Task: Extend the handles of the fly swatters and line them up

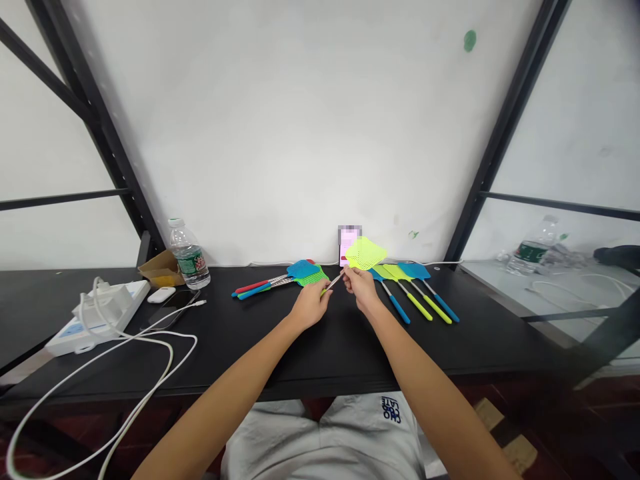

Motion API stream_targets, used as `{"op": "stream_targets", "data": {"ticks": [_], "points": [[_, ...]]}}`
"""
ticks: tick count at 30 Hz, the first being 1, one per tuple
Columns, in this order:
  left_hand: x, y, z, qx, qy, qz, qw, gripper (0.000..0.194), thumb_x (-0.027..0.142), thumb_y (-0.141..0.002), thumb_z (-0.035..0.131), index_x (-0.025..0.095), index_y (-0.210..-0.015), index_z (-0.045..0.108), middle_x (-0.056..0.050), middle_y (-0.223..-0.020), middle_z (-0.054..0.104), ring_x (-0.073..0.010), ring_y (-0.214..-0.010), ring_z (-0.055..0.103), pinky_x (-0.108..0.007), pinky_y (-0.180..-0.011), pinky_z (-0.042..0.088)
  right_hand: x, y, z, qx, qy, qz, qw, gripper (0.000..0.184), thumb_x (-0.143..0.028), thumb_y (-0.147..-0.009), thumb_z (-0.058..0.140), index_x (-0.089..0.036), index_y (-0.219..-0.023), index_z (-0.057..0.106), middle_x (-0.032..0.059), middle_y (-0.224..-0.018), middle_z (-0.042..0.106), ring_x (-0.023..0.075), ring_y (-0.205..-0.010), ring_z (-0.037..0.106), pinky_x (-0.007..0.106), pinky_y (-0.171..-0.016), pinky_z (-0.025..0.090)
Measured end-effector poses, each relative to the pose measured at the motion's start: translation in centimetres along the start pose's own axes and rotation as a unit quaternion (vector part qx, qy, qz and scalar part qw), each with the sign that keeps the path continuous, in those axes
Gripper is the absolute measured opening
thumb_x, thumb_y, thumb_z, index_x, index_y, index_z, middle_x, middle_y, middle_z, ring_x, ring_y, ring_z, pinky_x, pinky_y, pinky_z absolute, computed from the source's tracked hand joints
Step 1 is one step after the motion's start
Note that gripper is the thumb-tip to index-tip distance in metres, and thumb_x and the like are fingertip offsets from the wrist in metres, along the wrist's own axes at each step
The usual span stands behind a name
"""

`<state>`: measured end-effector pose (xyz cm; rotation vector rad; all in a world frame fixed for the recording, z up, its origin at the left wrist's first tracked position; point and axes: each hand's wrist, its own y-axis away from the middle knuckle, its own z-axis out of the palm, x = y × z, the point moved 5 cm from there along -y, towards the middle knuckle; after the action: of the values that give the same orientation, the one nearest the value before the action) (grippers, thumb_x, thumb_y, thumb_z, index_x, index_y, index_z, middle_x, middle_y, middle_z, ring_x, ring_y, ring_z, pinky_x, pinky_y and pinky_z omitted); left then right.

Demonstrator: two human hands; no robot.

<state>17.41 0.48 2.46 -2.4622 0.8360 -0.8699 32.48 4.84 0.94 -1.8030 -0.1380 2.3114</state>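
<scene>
"Fly swatter [367,253], the yellow one: where is it?"

"Above the black table [350,357], its head overlapping the phone [349,239] in view. The left hand [310,304] grips the handle end; the right hand [361,288] pinches the thin shaft near the head."

"How would it handle?"

"Probably light, the mesh bendy, the shaft stiffer. Its handle looks the surest hold."

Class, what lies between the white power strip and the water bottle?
The head view shows a small white case and part of a dark phone, with a brown cardboard box behind, partly hidden by the bottle.
</scene>
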Motion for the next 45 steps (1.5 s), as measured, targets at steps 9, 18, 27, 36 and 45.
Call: {"op": "stream_targets", "data": {"ticks": [9, 18, 27, 36, 45], "points": [[-1.2, 0.6, 0.0, 0.013, 0.032, 0.019, 0.999, 0.017, 0.022, -0.091, 0.045, 0.019, -0.101, 0.058, -0.004, -0.090, 0.067, -0.0170, -0.077, 0.060, -0.027, -0.069, 0.040, 1.2, 1.8, 2.4, -0.097, 0.025, 0.013, 0.995, 0.042, -0.054, -0.070, 0.070, -0.016, -0.062, 0.056, -0.0033, -0.047, 0.047, 0.0061, -0.040, 0.037, 0.020, -0.038, 0.023], [-1.2, 0.4, 0.0, 0.001, -0.003, -0.015, 1.000, 0.018, 0.030, -0.092, 0.045, 0.018, -0.086, 0.057, -0.002, -0.075, 0.063, -0.0153, -0.066, 0.055, -0.026, -0.062, 0.034, 1.0, 1.2, 1.7, -0.039, -0.011, 0.022, 0.999, 0.039, -0.050, -0.064, 0.075, -0.014, -0.068, 0.059, -0.0026, -0.055, 0.050, 0.0050, -0.042, 0.038, 0.019, -0.038, 0.024], [-0.6, 0.3, 0.7, -0.077, -0.030, -0.031, 0.996, 0.028, 0.039, -0.097, 0.034, 0.020, -0.085, 0.050, -0.002, -0.071, 0.057, -0.0167, -0.064, 0.053, -0.027, -0.060, 0.034, 0.1, 0.1, -0.3, 0.065, -0.052, 0.004, 0.997, 0.026, -0.036, -0.079, 0.066, -0.015, -0.067, 0.055, -0.0066, -0.049, 0.038, 0.0034, -0.037, 0.028, 0.018, -0.035, 0.019], [0.3, 0.8, 1.9, -0.119, -0.165, -0.044, 0.978, 0.025, 0.038, -0.099, 0.028, 0.020, -0.106, 0.044, -0.009, -0.089, 0.065, -0.0238, -0.079, 0.064, -0.030, -0.066, 0.041, 0.1, 0.3, 0.6, 0.089, -0.182, 0.075, 0.976, 0.027, -0.024, -0.095, 0.040, -0.018, -0.070, 0.047, -0.0015, -0.057, 0.051, 0.0078, -0.046, 0.047, 0.021, -0.045, 0.042], [3.9, 0.8, 3.0, -0.159, -0.151, 0.003, 0.976, 0.030, 0.040, -0.099, 0.022, 0.019, -0.104, 0.043, -0.010, -0.084, 0.064, -0.0249, -0.074, 0.063, -0.030, -0.063, 0.041, -1.6, 0.5, -1.2, 0.172, -0.291, 0.094, 0.936, 0.032, -0.026, -0.095, 0.034, -0.022, -0.065, 0.025, -0.0113, -0.044, 0.013, 0.0056, -0.035, 0.009, 0.020, -0.032, 0.010]]}}
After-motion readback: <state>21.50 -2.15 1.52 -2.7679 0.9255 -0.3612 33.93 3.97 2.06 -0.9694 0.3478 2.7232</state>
